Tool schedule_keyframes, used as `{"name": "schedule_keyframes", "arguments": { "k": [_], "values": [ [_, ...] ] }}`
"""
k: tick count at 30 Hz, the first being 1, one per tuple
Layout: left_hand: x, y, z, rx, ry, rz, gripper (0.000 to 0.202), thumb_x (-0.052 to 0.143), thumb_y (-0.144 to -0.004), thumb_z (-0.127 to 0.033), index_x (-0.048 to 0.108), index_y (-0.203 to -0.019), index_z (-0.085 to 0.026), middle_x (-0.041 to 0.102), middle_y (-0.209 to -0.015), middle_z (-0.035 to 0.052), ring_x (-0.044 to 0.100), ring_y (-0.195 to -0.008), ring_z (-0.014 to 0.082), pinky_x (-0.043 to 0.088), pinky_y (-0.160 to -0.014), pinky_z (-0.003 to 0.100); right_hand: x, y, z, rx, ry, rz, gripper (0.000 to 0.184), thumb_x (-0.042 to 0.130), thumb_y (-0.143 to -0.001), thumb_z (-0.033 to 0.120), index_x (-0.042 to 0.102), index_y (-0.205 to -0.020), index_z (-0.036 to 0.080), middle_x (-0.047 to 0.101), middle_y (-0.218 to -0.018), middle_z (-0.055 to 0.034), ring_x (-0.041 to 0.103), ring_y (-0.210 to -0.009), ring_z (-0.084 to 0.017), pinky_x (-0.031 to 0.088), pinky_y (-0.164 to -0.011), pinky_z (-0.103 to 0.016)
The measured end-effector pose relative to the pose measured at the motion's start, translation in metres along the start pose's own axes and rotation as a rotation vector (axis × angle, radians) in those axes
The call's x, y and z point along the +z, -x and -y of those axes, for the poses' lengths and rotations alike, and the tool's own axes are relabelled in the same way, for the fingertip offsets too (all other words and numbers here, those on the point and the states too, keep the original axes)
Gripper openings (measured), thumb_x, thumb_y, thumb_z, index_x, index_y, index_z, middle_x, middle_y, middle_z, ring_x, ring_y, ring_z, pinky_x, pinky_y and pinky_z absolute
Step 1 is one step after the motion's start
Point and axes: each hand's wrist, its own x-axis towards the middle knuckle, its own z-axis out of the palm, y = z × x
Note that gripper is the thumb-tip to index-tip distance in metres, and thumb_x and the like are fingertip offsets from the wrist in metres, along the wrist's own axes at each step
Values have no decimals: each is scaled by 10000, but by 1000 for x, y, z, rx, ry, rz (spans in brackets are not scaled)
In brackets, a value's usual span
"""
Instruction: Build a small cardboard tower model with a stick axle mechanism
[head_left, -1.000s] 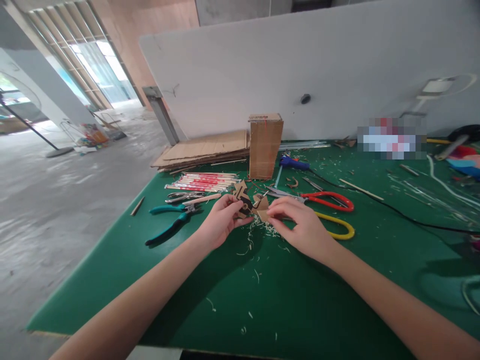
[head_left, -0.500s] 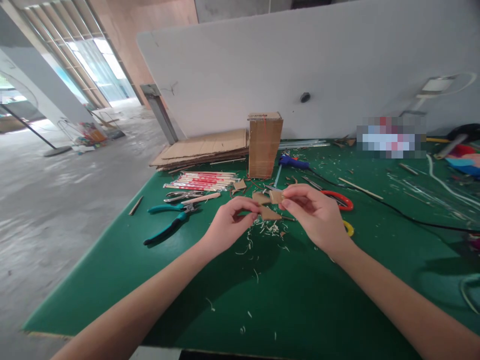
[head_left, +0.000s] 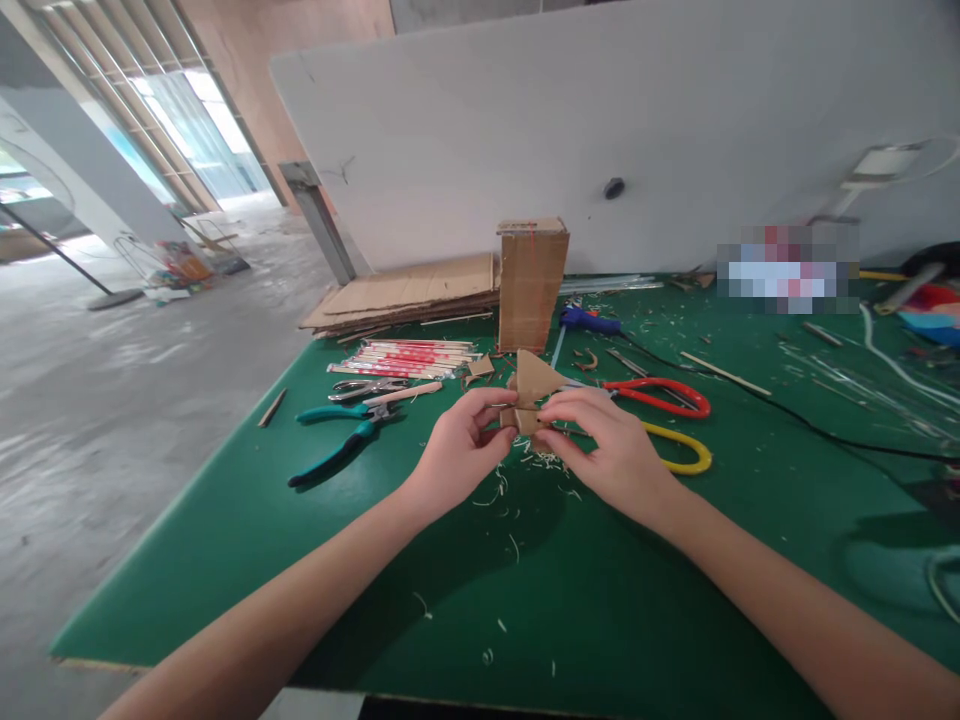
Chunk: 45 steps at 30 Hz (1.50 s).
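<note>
Between my two hands is a small piece of cut brown cardboard (head_left: 537, 376) with a pointed flap standing up and a smaller folded part below it. My left hand (head_left: 469, 440) pinches its left side between thumb and fingers. From the right, my right hand (head_left: 607, 445) pinches the same cardboard, with its fingertips close to the left ones. Scissors with one red handle (head_left: 667, 395) and one yellow handle (head_left: 686, 448) lie just behind and beside my right hand. Pale curled shavings (head_left: 551, 462) are scattered on the table beneath the cardboard.
Teal-handled pliers (head_left: 345, 450) lie left of my hands on the green table (head_left: 360, 590). Behind are wrapped sticks (head_left: 412, 358), an upright cardboard box (head_left: 532, 290), stacked cardboard sheets (head_left: 420, 285) and a blue glue gun (head_left: 591, 320) with its black cord running right.
My right hand has come down and left, closer to my left hand. The cardboard's pointed flap has turned from low to upright. More of the scissors' handles now shows.
</note>
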Motion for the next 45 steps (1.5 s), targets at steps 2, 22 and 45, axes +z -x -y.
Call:
{"name": "schedule_keyframes", "arguments": {
  "k": [2,22,45],
  "values": [
    [1,1,-2,-39,28,30,354,561,-777,-126,505,-1126,-117,649,-1080,129,621,-1030,195,526,-827,311,1,1,0,-1,12,-9,75,578,-850,199,573,-923,211,631,-950,-60,588,-921,-178,498,-818,-368],
    [5,2,1,-33,-49,-32,265,627,-764,-171,558,-1018,-148,691,-915,51,668,-863,152,548,-814,301,5,3,3,85,16,-19,38,569,-849,218,563,-877,194,608,-858,-53,574,-822,-170,503,-694,-320],
    [-6,-4,4,-76,-26,-83,327,527,-820,-221,510,-1143,-175,558,-822,12,558,-694,105,497,-596,221,-7,-2,4,258,-200,20,129,538,-823,177,605,-928,210,659,-904,-41,618,-755,-153,535,-659,-310]
  ]
}}
